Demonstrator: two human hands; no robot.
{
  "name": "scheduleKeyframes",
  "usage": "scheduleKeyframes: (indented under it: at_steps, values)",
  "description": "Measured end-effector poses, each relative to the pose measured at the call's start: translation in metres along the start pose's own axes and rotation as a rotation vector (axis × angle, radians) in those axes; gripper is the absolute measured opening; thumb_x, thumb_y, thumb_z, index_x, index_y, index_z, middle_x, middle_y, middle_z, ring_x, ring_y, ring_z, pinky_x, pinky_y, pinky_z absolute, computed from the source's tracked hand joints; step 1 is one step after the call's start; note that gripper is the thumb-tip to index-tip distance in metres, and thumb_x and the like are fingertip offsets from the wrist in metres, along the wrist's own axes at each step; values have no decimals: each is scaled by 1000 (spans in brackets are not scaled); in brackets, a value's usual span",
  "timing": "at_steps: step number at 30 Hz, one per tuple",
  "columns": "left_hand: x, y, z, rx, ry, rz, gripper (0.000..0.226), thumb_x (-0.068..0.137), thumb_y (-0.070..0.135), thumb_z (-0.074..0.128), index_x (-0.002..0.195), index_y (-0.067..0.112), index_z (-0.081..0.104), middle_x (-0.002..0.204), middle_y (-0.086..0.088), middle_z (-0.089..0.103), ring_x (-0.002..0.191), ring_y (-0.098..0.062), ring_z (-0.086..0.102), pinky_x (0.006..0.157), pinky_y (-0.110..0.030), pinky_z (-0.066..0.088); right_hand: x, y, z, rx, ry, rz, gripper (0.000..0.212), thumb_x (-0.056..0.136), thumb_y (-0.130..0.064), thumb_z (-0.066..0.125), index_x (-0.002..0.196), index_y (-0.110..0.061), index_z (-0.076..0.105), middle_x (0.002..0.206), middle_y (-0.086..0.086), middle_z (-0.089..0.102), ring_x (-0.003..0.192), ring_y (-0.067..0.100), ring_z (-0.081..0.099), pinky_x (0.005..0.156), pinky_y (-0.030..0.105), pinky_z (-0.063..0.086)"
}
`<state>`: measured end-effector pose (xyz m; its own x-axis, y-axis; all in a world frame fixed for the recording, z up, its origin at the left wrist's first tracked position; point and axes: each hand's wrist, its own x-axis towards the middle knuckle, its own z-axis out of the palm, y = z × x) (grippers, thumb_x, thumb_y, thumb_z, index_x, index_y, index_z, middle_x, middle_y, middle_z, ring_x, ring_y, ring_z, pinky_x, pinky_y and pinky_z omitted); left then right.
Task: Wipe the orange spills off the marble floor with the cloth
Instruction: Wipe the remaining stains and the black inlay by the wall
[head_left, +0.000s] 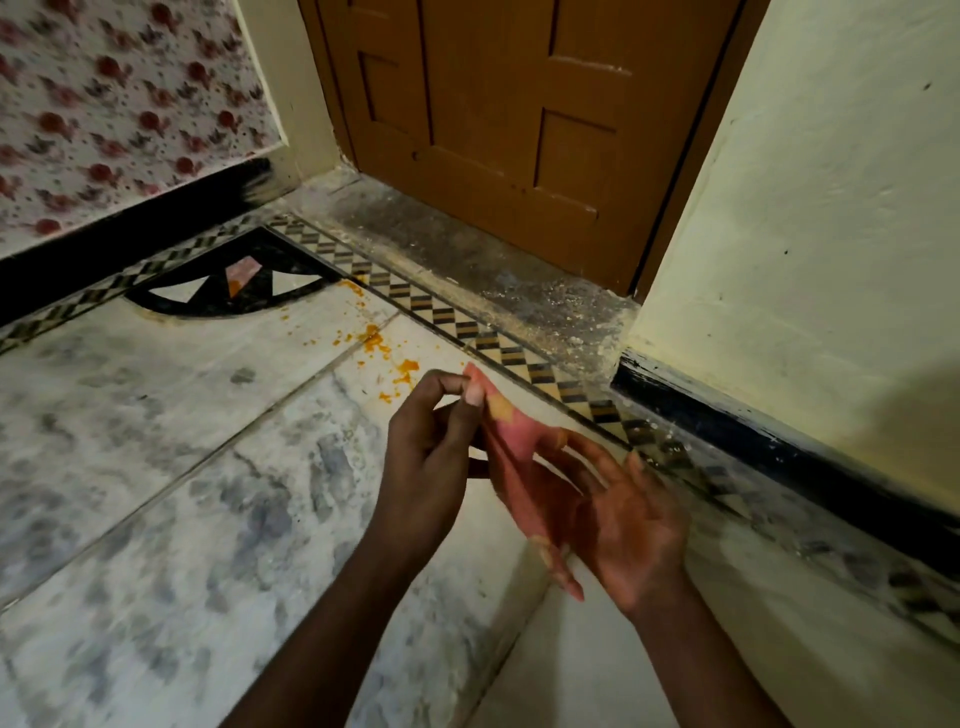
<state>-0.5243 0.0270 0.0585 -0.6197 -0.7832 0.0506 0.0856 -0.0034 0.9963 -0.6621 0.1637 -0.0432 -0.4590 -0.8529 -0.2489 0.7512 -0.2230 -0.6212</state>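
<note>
A pink cloth (519, 447) with pale yellow patches is stretched between my two hands above the marble floor (182, 467). My left hand (431, 441) pinches its upper corner between thumb and fingertips. Under the cloth lies my right hand (618, 514), palm up with fingers spread, and the cloth drapes over the palm. Orange spills (387, 358) lie scattered on the floor just beyond my hands, near the patterned border. A smaller orange smear (235, 287) sits on the black corner inlay.
A brown wooden door (519, 119) with a dusty grey threshold (467, 265) stands ahead. A pale wall (831, 208) with a dark skirting runs along the right. A floral-patterned wall (119, 104) stands at the left. A checkered tile border (519, 356) edges the floor.
</note>
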Motion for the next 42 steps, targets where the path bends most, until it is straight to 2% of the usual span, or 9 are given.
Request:
scheduleKeyframes:
  at_steps: [6,11,16,20,24,28,32,38,42]
  values:
    - [14,22,-2,-297,-132,-222,18,108,24,51,105,7,58,80,-3,70,77,-17,71,64,-33,60,20,-30,24,-395,-31,67,115,43,-83,90,136,-21,65,131,10,75,120,26,72,102,54,47]
    - [20,8,-13,-376,-114,-289,14,108,19,49,117,10,56,87,-8,65,83,-21,68,75,-36,59,19,-21,22,-460,-143,-26,62,47,-62,101,91,-25,78,104,4,75,106,23,69,92,41,49]
    - [14,-16,-25,-400,-71,-436,32,92,23,67,122,14,62,101,-7,74,94,-24,69,82,-40,61,8,-16,28,-511,-41,-151,43,67,-37,97,100,-13,85,109,12,81,107,25,74,93,39,60]
    - [-1,-36,-27,-354,-110,-505,70,81,6,77,142,36,60,124,-14,76,111,-31,73,103,-57,55,-5,-19,39,-690,182,-260,14,80,-9,86,89,-19,84,93,7,83,87,22,80,68,34,62]
    - [-15,-47,-19,-235,-129,-518,92,78,-5,82,149,44,50,115,-23,77,111,-37,75,95,-52,61,-14,-17,40,-773,236,-307,15,82,-7,86,84,-22,83,88,4,83,84,20,81,65,32,65]
    - [-21,-48,-15,-101,-105,-447,95,80,-6,82,152,42,45,102,-29,77,102,-40,77,80,-43,66,-20,-17,34,-683,271,-291,11,71,-23,87,79,-16,84,89,14,82,85,23,80,69,29,64]
    - [-26,-48,-12,-44,-31,-268,91,81,-9,80,152,35,46,87,-27,78,86,-26,79,75,-32,64,-23,-14,26,-671,418,-335,18,70,-1,92,81,-5,78,81,21,78,71,24,72,65,34,62]
    - [-37,-62,-15,171,-29,-73,56,88,-9,77,130,28,67,81,-9,78,68,-25,73,64,-36,60,-34,-13,27,-730,411,-348,68,71,11,89,123,-27,68,83,2,83,84,15,80,77,33,66]
    - [-46,-65,-20,507,-39,56,39,93,2,75,97,40,74,90,18,77,81,-5,73,68,-18,54,-34,-13,20,-1085,300,-429,25,77,0,90,90,-19,82,89,-10,81,90,7,76,78,21,58]
